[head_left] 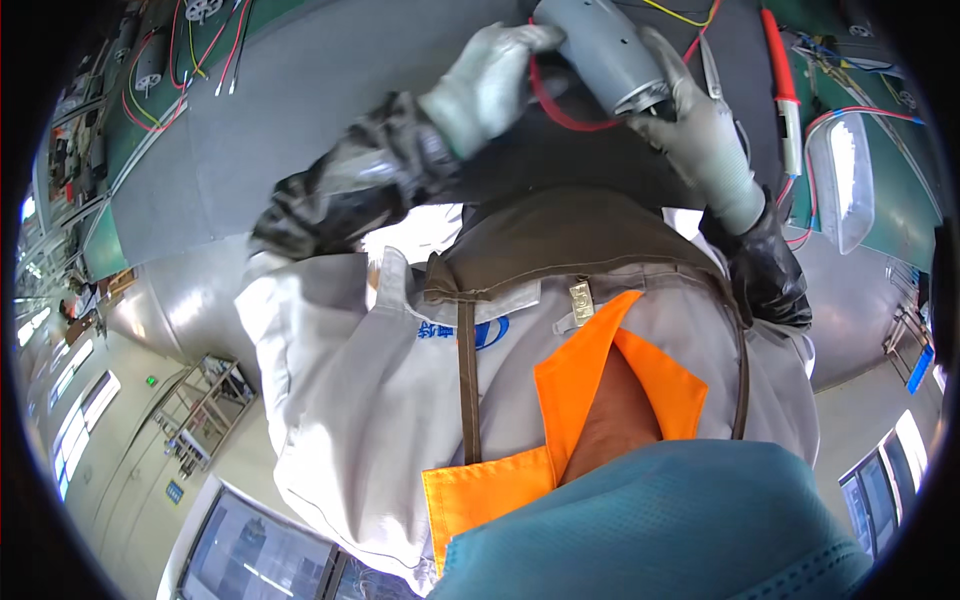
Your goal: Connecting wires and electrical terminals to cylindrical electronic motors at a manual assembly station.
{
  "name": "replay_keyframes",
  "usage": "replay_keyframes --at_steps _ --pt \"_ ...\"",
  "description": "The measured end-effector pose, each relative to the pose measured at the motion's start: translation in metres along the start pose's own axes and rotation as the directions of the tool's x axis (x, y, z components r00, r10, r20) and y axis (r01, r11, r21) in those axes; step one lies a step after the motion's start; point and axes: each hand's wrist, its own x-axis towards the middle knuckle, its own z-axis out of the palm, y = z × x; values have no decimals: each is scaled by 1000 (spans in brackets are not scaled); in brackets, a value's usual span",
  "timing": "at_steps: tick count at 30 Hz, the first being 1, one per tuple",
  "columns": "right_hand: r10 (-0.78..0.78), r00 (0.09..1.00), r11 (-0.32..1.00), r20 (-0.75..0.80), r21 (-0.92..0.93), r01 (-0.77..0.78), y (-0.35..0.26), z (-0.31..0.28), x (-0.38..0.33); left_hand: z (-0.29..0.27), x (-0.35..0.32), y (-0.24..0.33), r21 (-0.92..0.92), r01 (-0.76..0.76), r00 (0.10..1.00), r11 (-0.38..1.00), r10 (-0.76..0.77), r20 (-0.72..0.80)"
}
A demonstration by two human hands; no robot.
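A grey cylindrical electric motor [605, 58] is tilted at the top of the view, its metal shaft end toward the lower right. My left hand [488, 88], in a pale glove, is closed with its fingertips at the motor's upper left side. My right hand [705, 140], also gloved, grips the motor's lower right end, thumb and fingers about the shaft end. A red wire [556, 112] loops beneath the motor, between my hands. Where my left fingers meet the motor, the far side is hidden.
Beside my right hand lies a slim metal hand tool [711, 70]. Farther right are a red-and-white pen-shaped tool [783, 95] and a clear plastic tray [843, 185], near red wires. Another motor [152, 62] with coloured wires rests on the green mat [135, 120] at the left.
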Motion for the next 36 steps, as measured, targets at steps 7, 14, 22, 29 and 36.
replay_keyframes --at_steps 7,14,22,29,36 --pt "-201 975 956 94 -200 216 -8 45 -27 -33 -36 93 756 307 845 578 -531 62" --pt "-752 658 575 -22 -509 640 -72 22 41 -69 -46 69 614 131 886 779 -370 280" --pt "-810 403 501 426 146 853 -122 101 15 -57 -24 66 787 -215 954 578 -49 296" --pt "-679 159 639 717 470 609 -146 185 9 -28 10 56 956 227 964 187 -186 -192" --pt "-54 993 970 101 242 28 5 -105 -17 -57 26 31 996 84 993 -5 83 -84"
